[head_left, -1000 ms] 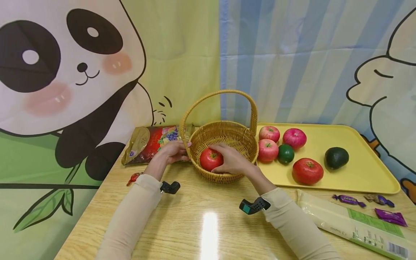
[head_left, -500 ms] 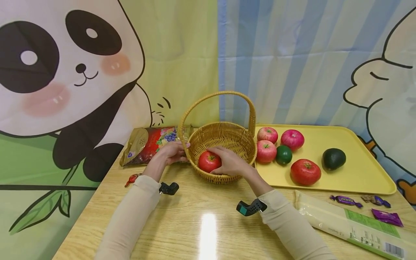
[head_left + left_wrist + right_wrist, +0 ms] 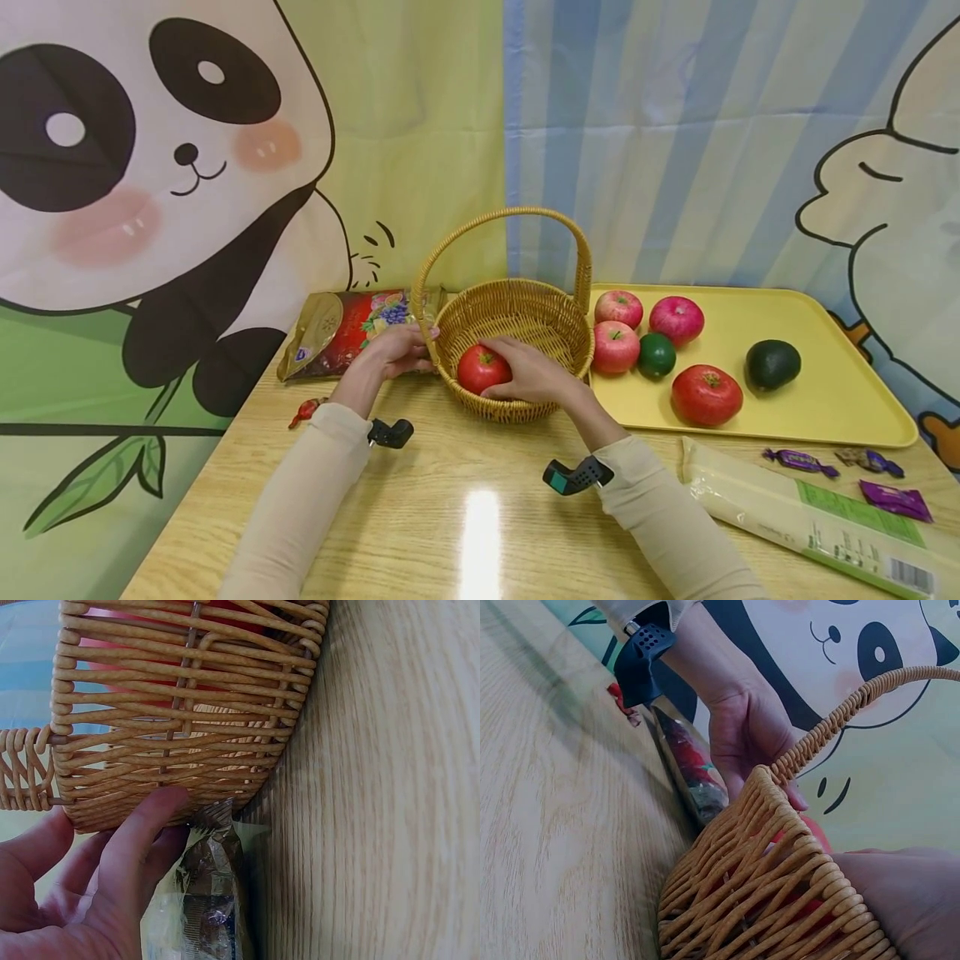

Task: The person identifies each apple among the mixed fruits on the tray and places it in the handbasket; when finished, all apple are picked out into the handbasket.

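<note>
We are clamping the right hand (image 3: 528, 371) round the red apple (image 3: 480, 369), with the thumb bearing on its near side and the fingers curving over its far side. The apple is sitting low inside the wicker basket (image 3: 517, 296), left of the right palm and near the front wall; we cannot tell whether it is bearing on the basket's floor. Just left of that grip, our left hand (image 3: 397, 348) is pinching the rim by the handle's foot, its fingertips touching the outer weave. To be doing this hold well, we should, we are judging, be spreading the squeeze evenly round the smooth skin, leaving the right wrist clear of the front rim and bracing the left side so that the basket is not tipping; squeezing one side too hard could be sending the round fruit slipping. Beyond the left hand a glossy bag (image 3: 337, 329) is lying close to the basket. Right of the grip, just beside the basket, a yellow tray (image 3: 832, 400) is holding more fruit, while farther right, on our side, a pale packet (image 3: 810, 517) is lying slantwise. Behind everything, a panda-printed curtain (image 3: 420, 125) is hanging.
</note>
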`<state>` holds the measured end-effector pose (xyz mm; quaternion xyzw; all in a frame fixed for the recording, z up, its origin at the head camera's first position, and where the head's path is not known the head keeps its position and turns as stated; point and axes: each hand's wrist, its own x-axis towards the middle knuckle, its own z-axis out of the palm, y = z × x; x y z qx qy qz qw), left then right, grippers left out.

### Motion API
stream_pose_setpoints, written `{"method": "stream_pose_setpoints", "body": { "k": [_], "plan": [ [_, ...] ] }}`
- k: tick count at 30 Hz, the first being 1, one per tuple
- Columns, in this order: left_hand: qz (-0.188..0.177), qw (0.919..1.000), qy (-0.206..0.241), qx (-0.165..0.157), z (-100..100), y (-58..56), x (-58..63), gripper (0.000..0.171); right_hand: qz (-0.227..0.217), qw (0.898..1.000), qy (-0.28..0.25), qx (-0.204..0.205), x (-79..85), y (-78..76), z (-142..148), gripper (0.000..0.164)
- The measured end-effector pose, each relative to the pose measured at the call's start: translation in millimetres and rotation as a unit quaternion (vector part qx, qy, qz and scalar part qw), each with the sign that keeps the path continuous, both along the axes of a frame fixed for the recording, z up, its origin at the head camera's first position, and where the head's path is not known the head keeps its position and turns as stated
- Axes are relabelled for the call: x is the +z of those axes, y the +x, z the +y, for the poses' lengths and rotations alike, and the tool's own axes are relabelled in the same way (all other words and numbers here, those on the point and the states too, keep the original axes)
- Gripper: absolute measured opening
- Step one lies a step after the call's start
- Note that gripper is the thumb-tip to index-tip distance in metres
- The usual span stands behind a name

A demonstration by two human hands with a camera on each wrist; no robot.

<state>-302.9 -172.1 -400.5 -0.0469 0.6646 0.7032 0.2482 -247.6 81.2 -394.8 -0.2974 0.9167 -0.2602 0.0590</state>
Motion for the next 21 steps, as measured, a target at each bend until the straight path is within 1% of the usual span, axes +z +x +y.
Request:
{"method": "stream_pose_setpoints", "body": {
  "k": [9, 14, 21],
  "plan": [
    [0.002, 1.0, -0.001, -0.003, 0.1, -0.2, -0.1, 0.045, -0.006, 1.0, 0.009, 0.011, 2.4, 0.5, -0.9, 0.081],
    [0.002, 1.0, 0.005, -0.001, 0.3, 0.5, 0.8, 0.046, -0.01, 1.0, 0.008, 0.02, 0.9, -0.5, -0.4, 0.079],
    [0.002, 1.0, -0.002, 0.0, -0.5, 0.0, 0.0, 0.045, -0.011, 1.0, 0.007, 0.019, -0.7, -1.4, -0.7, 0.078]
  ]
}}
